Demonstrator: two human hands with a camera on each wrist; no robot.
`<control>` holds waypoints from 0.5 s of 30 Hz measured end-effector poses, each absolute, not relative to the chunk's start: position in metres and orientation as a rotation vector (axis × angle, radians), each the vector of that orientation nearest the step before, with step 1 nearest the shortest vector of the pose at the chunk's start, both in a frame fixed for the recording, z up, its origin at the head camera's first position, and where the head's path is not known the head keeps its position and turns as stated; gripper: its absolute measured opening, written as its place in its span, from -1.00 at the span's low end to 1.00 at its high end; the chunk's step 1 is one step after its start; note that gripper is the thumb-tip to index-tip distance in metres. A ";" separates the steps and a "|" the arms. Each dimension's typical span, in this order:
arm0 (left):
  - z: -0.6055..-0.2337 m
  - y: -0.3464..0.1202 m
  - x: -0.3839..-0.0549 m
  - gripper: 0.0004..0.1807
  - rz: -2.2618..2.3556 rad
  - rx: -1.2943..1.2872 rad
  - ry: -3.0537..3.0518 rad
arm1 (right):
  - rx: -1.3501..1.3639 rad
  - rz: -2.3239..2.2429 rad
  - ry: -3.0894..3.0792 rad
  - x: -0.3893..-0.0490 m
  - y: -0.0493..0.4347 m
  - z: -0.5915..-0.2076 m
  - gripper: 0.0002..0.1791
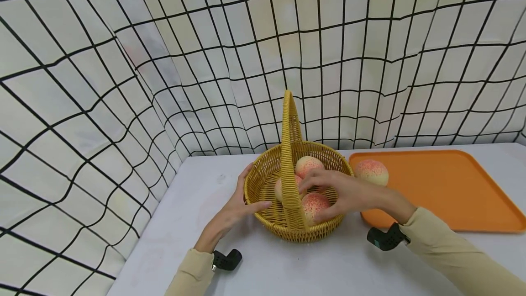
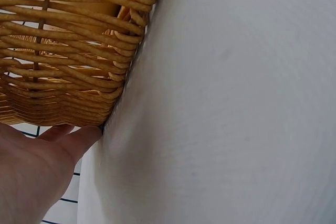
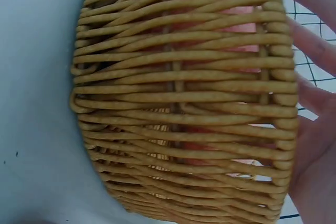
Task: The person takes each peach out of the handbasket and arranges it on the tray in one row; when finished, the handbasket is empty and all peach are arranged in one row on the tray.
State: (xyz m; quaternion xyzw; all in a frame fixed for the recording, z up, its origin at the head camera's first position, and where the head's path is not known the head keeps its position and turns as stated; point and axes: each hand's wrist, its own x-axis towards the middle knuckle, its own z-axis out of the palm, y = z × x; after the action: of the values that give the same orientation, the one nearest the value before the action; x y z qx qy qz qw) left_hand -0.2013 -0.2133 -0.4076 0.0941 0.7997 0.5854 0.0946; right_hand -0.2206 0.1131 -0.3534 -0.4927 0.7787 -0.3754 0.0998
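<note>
The front peach lies under my spread right hand; my farther left hand, also spread, touches the basket

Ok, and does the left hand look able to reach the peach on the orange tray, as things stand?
Probably not directly: the left hand is at the basket's opposite side, so the basket and the right hand seem in its way to the peach.

Both arms extended forward, elbows out of view.
Left hand: thumb held well away from the fingers. Right hand: palm downward, fingers loosely bent, thumb spread from them. Pale sleeves end near both wrists.
</note>
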 end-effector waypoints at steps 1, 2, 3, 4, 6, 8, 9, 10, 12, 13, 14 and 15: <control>-0.408 -0.213 -0.201 0.29 1.734 0.283 2.372 | -1.452 -1.096 2.311 -0.221 0.113 -0.355 -0.46; -0.408 -0.213 -0.201 0.28 1.733 0.286 2.371 | -1.453 -1.081 2.320 -0.221 0.113 -0.357 -0.47; -0.408 -0.213 -0.201 0.28 1.733 0.290 2.370 | -1.453 -1.065 2.332 -0.222 0.113 -0.358 -0.47; -0.408 -0.212 -0.201 0.27 1.732 0.295 2.370 | -1.452 -1.049 2.348 -0.222 0.113 -0.359 -0.47; -0.408 -0.213 -0.201 0.26 1.731 0.302 2.370 | -1.451 -1.015 2.377 -0.223 0.112 -0.360 -0.49; -0.408 -0.213 -0.201 0.25 1.734 0.297 2.366 | -1.429 -0.976 2.407 -0.223 0.110 -0.360 -0.50; -0.408 -0.213 -0.201 0.26 1.735 0.294 2.365 | -1.417 -0.956 2.421 -0.224 0.109 -0.360 -0.50; -0.407 -0.213 -0.201 0.26 1.736 0.290 2.364 | -1.406 -0.938 2.431 -0.224 0.108 -0.360 -0.50; -0.407 -0.213 -0.201 0.26 1.736 0.279 2.363 | -1.399 -0.909 2.444 -0.225 0.105 -0.360 -0.49; -0.407 -0.213 -0.201 0.26 1.738 0.279 2.361 | -1.400 -0.896 2.452 -0.225 0.104 -0.360 -0.49; -0.407 -0.213 -0.201 0.26 1.736 0.278 2.363 | -1.413 -0.883 2.458 -0.225 0.103 -0.361 -0.48; -0.407 -0.212 -0.201 0.26 1.735 0.277 2.365 | -1.420 -0.874 2.465 -0.225 0.102 -0.362 -0.47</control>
State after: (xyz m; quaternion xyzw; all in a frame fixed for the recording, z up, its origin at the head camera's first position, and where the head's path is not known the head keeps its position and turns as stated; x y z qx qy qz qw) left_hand -0.2013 -0.2125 -0.4074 0.0936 0.7990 0.5859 0.0976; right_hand -0.2255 0.1019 -0.3619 -0.4756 0.8254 -0.2927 0.0828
